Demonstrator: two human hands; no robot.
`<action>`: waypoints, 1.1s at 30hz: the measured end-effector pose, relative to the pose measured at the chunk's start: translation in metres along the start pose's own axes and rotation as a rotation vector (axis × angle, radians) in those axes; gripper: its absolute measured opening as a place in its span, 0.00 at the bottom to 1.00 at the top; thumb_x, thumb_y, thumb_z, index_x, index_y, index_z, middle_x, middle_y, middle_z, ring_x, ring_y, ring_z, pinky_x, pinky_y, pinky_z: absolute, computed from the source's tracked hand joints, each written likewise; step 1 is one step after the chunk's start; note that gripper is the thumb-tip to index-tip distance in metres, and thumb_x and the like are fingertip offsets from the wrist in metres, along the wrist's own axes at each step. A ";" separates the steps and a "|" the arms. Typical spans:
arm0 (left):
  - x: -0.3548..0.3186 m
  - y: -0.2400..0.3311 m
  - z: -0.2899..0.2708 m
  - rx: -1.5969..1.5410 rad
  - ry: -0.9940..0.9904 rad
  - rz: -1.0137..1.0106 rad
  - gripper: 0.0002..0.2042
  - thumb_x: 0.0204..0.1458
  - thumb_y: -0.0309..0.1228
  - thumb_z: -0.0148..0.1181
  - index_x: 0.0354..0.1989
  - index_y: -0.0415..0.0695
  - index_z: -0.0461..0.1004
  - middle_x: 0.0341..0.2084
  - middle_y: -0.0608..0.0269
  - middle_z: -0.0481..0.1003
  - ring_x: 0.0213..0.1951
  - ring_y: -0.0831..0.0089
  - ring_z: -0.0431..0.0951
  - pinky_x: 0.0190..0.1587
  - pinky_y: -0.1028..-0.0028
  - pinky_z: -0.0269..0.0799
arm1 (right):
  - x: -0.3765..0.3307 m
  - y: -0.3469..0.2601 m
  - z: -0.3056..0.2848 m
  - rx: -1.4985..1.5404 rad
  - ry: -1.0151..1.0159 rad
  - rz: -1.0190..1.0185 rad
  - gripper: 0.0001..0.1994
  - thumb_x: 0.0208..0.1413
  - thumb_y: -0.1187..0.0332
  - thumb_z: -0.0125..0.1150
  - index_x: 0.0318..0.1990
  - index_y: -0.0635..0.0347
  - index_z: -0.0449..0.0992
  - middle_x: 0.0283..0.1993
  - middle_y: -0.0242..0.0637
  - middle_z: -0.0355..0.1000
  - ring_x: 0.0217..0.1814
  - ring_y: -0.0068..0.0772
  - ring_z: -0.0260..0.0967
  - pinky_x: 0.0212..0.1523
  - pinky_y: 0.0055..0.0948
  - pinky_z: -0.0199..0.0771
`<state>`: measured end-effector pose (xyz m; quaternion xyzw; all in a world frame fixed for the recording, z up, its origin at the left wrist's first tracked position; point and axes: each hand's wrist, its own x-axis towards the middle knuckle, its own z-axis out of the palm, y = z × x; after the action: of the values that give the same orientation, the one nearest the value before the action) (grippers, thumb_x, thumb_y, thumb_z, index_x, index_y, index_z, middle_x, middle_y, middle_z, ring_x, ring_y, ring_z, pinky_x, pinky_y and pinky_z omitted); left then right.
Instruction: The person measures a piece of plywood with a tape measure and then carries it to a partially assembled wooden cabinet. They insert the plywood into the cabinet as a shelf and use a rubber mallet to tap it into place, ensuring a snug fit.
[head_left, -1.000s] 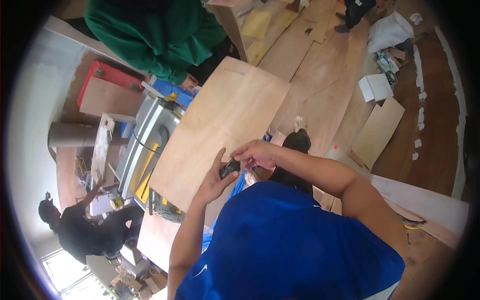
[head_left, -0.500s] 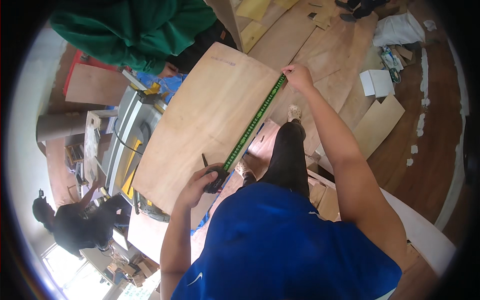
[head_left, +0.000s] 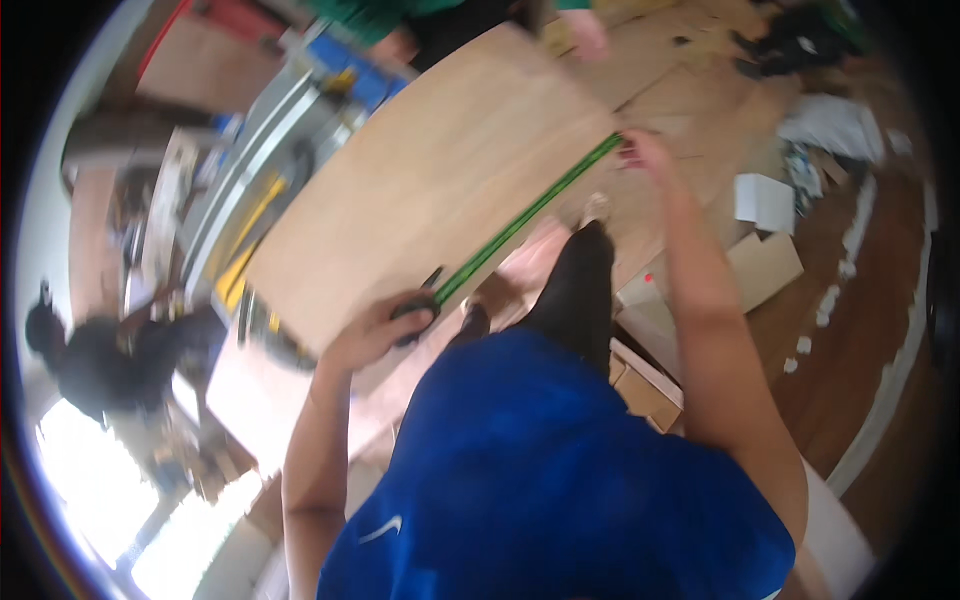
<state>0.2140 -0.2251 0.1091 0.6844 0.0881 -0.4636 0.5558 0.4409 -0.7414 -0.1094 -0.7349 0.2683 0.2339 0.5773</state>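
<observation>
A pale plywood sheet (head_left: 430, 165) lies in front of me, its near edge slanting up to the right. Along that edge stretches the green blade (head_left: 535, 212) of a tape measure. My left hand (head_left: 375, 332) is closed round the black tape case (head_left: 414, 316) at the near left part of the edge. A dark, thin stick, perhaps a pencil (head_left: 433, 277), juts up beside those fingers. At the sheet's far right corner my right hand (head_left: 648, 153) pinches the blade's end; motion blurs the fingers.
Under the sheet's left side stands a grey and yellow machine (head_left: 250, 235), apparently a table saw. A person in green (head_left: 370, 18) is beyond the sheet; another in black (head_left: 95, 365) is at far left. A white box (head_left: 765, 203) and cardboard (head_left: 765, 272) lie at right.
My view has turned, so the sheet and tape slant more sideways. The person in green shows farther up, with a hand near the sheet's far corner. Both my hands keep the tape measure.
</observation>
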 end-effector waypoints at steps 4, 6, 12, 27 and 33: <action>-0.069 -0.042 -0.029 0.148 0.067 0.048 0.31 0.59 0.47 0.63 0.65 0.39 0.70 0.44 0.58 0.78 0.44 0.70 0.76 0.49 0.71 0.72 | -0.029 -0.021 0.016 0.022 0.136 0.000 0.14 0.64 0.56 0.64 0.47 0.56 0.80 0.39 0.33 0.78 0.39 0.32 0.78 0.40 0.36 0.75; -0.112 -0.052 -0.043 0.085 0.004 -0.107 0.33 0.54 0.41 0.67 0.68 0.43 0.67 0.46 0.59 0.77 0.42 0.73 0.76 0.45 0.73 0.74 | -0.027 -0.026 0.026 0.020 0.138 0.043 0.14 0.64 0.56 0.63 0.47 0.56 0.80 0.39 0.33 0.78 0.40 0.33 0.78 0.41 0.36 0.75; -0.179 -0.128 -0.063 -0.059 -0.079 -0.282 0.38 0.45 0.31 0.65 0.70 0.45 0.65 0.39 0.64 0.75 0.38 0.77 0.74 0.39 0.77 0.73 | 0.026 0.005 0.010 0.034 0.148 0.069 0.12 0.66 0.55 0.60 0.46 0.51 0.79 0.42 0.33 0.73 0.45 0.35 0.75 0.46 0.43 0.77; -0.196 -0.188 -0.097 0.020 -0.108 -0.266 0.33 0.49 0.43 0.70 0.65 0.44 0.73 0.45 0.62 0.79 0.44 0.73 0.77 0.51 0.74 0.72 | 0.032 0.000 0.019 -0.119 0.264 0.182 0.20 0.70 0.48 0.53 0.59 0.49 0.74 0.51 0.33 0.75 0.53 0.37 0.75 0.51 0.41 0.74; -0.188 -0.221 -0.101 -0.249 -0.152 -0.221 0.37 0.45 0.39 0.71 0.66 0.38 0.71 0.45 0.59 0.79 0.43 0.72 0.77 0.49 0.75 0.73 | 0.029 -0.009 0.014 -0.251 0.234 0.215 0.20 0.69 0.46 0.55 0.51 0.53 0.76 0.46 0.32 0.77 0.49 0.33 0.76 0.49 0.39 0.73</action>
<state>0.0236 0.0152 0.0918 0.5594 0.1773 -0.5578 0.5869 0.4681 -0.7300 -0.1251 -0.7903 0.3794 0.2389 0.4176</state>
